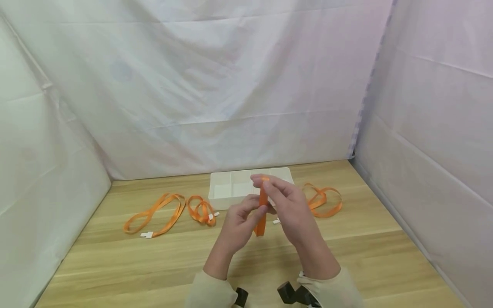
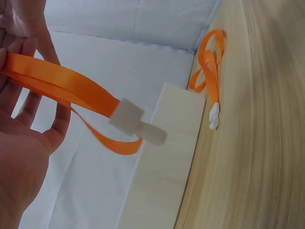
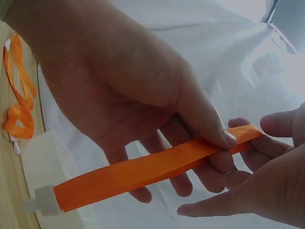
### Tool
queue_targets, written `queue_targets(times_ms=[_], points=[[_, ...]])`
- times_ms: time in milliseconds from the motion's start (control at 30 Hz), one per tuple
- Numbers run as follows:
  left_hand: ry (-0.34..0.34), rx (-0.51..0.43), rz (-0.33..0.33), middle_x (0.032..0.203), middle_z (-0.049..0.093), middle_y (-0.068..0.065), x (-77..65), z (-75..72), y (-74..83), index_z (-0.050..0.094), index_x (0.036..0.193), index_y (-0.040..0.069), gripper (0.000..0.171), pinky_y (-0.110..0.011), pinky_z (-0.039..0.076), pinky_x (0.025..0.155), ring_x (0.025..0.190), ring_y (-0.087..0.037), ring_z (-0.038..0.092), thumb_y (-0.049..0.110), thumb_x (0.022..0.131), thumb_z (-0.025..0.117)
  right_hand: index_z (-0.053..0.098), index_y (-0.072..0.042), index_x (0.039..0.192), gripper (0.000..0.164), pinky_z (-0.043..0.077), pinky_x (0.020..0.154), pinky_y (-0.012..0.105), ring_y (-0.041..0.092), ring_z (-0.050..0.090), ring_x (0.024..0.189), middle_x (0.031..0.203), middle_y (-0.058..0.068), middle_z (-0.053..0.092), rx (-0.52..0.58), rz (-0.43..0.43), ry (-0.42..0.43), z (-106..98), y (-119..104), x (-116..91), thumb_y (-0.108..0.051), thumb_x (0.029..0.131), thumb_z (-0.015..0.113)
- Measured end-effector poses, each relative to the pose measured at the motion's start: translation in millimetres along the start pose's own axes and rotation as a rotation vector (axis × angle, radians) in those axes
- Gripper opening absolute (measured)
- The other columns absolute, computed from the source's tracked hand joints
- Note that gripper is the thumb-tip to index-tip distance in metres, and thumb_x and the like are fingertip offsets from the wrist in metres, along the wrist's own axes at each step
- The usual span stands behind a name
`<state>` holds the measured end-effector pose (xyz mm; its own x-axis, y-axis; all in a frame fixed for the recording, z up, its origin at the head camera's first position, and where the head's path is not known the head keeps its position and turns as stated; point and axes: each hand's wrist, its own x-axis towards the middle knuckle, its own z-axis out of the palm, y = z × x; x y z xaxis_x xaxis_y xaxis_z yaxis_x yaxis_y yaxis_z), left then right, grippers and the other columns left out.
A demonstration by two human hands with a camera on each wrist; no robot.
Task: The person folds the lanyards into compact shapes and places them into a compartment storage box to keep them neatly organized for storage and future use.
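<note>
Pinched between thumb and fingers, midway by the left hand (image 1: 236, 224) and at its top by the right hand (image 1: 290, 209), the folded orange lanyard (image 1: 263, 197) hangs nearer than the white tray (image 1: 221, 191); a loosened pinch could let its folds spring open, white clip (image 2: 127, 116) swinging.

A cloth wall stands on each of three sides of the table (image 1: 154, 265): a left cloth (image 1: 38, 149), a far cloth (image 1: 215, 85) and a right cloth (image 1: 435, 128). The tray (image 1: 219, 204) lies on the table's far part, near the far cloth. Left of it is the second lanyard (image 1: 195, 216), and farther left the leftmost lanyard (image 1: 155, 206), its clip (image 1: 147, 235) at the near end. The rightmost lanyard (image 1: 321, 199) lies right of the tray. On the near side of the tray, above the table, the held lanyard (image 1: 260, 226) runs between the left hand (image 1: 240, 222) and the right hand (image 1: 290, 209).
</note>
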<state>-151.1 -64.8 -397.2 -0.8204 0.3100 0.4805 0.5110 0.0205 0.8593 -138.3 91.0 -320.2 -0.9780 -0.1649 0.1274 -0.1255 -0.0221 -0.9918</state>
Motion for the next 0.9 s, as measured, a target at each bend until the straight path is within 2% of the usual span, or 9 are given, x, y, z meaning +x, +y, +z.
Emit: queue_targets(times_ms=[100,200,267,467,633,733,900], points=[[-0.04,0.007,0.013,0.115,0.076,-0.012,-1.5,0.6,-1.9,0.08,0.106,0.009,0.018,-0.036,0.054,0.105,0.125,-0.023,0.066,0.015,0.108,0.063,0.074,-0.003,0.13,0.031,0.046,0.108,0.042,0.019,0.049,0.147,0.144,0.004,0.07,0.01,-0.028,0.014,-1.8,-6.0,0.3,-0.02,0.112,0.054],[-0.073,0.003,0.023,0.119,0.074,-0.013,-2.9,1.2,-2.6,0.079,0.105,0.009,0.017,-0.037,0.054,0.105,0.127,-0.029,0.064,0.015,0.107,0.064,0.073,-0.003,0.131,0.031,0.036,0.119,0.048,0.019,0.049,0.146,0.141,0.008,0.071,0.028,-0.075,0.019,-2.8,-11.2,1.4,-0.018,0.112,0.054],[-0.081,0.002,0.04,0.119,0.073,-0.014,-3.6,1.5,-2.8,0.079,0.105,0.008,0.016,-0.038,0.055,0.104,0.127,-0.032,0.064,0.013,0.107,0.064,0.073,-0.004,0.132,0.031,0.032,0.122,0.051,0.02,0.051,0.144,0.137,0.011,0.072,0.035,-0.1,0.016,-2.4,-13.6,2.0,-0.017,0.112,0.053],[-0.086,0.009,0.089,0.116,0.074,-0.015,-4.0,2.7,-1.6,0.079,0.112,0.007,0.015,-0.039,0.055,0.104,0.123,-0.023,0.065,0.009,0.106,0.065,0.073,-0.006,0.135,0.033,0.043,0.111,0.046,0.021,0.056,0.137,0.132,0.012,0.073,0.052,-0.095,0.003,1.8,-16.8,0.3,-0.019,0.112,0.053],[-0.076,0.011,0.126,0.111,0.075,-0.014,-3.1,2.4,-0.6,0.079,0.112,0.005,0.016,-0.036,0.058,0.097,0.117,-0.019,0.065,0.007,0.106,0.064,0.071,-0.009,0.137,0.032,0.051,0.101,0.042,0.021,0.057,0.136,0.134,0.009,0.072,0.053,-0.09,0.011,2.6,-17.1,0.1,-0.019,0.112,0.054],[-0.072,0.021,0.121,0.112,0.076,-0.014,-3.5,0.8,0.0,0.079,0.114,0.005,0.019,-0.035,0.058,0.096,0.12,-0.021,0.066,0.008,0.107,0.061,0.073,-0.006,0.132,0.03,0.053,0.098,0.042,0.021,0.056,0.137,0.137,0.007,0.072,0.052,-0.091,0.018,1.3,-15.8,-0.2,-0.018,0.111,0.056],[-0.081,0.021,0.092,0.116,0.077,-0.015,-4.3,-0.9,1.2,0.076,0.121,0.004,0.023,-0.036,0.055,0.105,0.127,-0.02,0.065,0.01,0.11,0.057,0.074,0.001,0.122,0.027,0.059,0.087,0.036,0.02,0.052,0.141,0.142,0.004,0.07,0.064,-0.106,0.019,-1.2,-13.0,-1.5,-0.018,0.11,0.058]])
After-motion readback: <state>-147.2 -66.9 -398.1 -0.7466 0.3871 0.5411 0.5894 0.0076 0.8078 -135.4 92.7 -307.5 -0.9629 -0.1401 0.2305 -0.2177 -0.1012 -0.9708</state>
